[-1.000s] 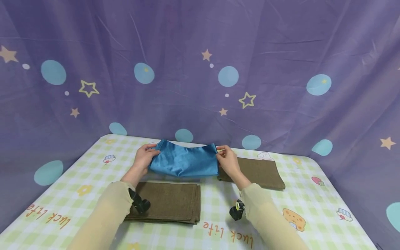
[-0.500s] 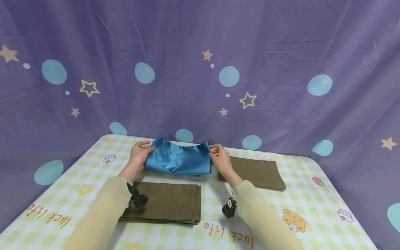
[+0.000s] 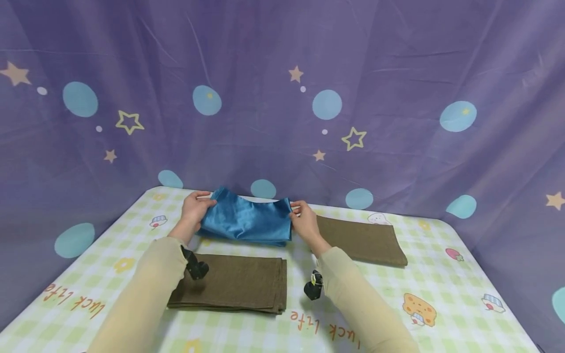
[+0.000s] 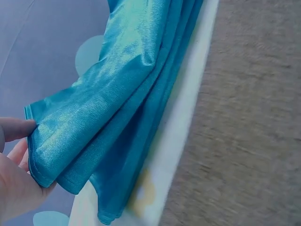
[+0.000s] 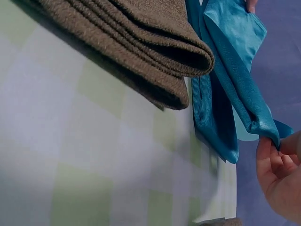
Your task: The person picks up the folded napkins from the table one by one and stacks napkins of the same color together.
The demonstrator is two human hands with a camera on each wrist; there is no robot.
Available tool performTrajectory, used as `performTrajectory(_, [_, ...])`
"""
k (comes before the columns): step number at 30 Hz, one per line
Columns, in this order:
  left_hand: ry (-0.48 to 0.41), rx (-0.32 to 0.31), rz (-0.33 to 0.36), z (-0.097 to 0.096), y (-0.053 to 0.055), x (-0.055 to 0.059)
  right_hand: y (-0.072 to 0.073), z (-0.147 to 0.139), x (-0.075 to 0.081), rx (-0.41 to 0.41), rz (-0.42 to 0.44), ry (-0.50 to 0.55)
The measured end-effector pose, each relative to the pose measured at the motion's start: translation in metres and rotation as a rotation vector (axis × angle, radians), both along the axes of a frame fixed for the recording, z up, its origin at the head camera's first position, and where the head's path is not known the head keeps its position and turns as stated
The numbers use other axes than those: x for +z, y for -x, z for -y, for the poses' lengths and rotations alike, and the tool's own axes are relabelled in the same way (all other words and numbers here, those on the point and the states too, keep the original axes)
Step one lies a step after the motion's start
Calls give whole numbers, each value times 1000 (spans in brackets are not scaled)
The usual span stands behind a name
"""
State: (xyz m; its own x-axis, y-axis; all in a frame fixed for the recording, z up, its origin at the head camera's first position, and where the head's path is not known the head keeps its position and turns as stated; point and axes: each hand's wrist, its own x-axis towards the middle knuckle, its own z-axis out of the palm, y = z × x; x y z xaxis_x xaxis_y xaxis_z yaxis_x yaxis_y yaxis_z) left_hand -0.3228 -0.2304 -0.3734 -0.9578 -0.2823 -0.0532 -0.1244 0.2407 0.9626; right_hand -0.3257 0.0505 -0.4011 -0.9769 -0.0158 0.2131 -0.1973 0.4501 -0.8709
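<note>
A shiny blue satin cloth, folded in layers, hangs between my two hands near the back of the table. At its left upper corner, my left hand pinches the edge between thumb and fingers. My right hand does the same at the right upper corner. The top edge sags in the middle. Seen from the left wrist, the blue layers spread apart below the left hand. In the right wrist view, a lower fold droops free of the right hand's fingers.
A folded brown cloth lies in front of the blue one, partly under my left wrist. Another brown cloth rests flat to the right. The table wears a green checked cover; a purple curtain hangs behind it.
Both hands have moved left and slightly farther back, carrying the blue cloth with them. More of the right brown cloth shows now. The brown cloths have stayed in place.
</note>
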Motion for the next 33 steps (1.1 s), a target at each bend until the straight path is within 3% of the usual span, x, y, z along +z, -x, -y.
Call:
performTrajectory(10, [93,-4,-2,1,9,2,6,6,0,13,31,-42])
performTrajectory(19, [106,1,-19,-1,14,-1,8,4,-3,-7,40,-50])
performTrajectory(33, [180,136,35,2,20,-16,11,8,-12,-31,45,-115])
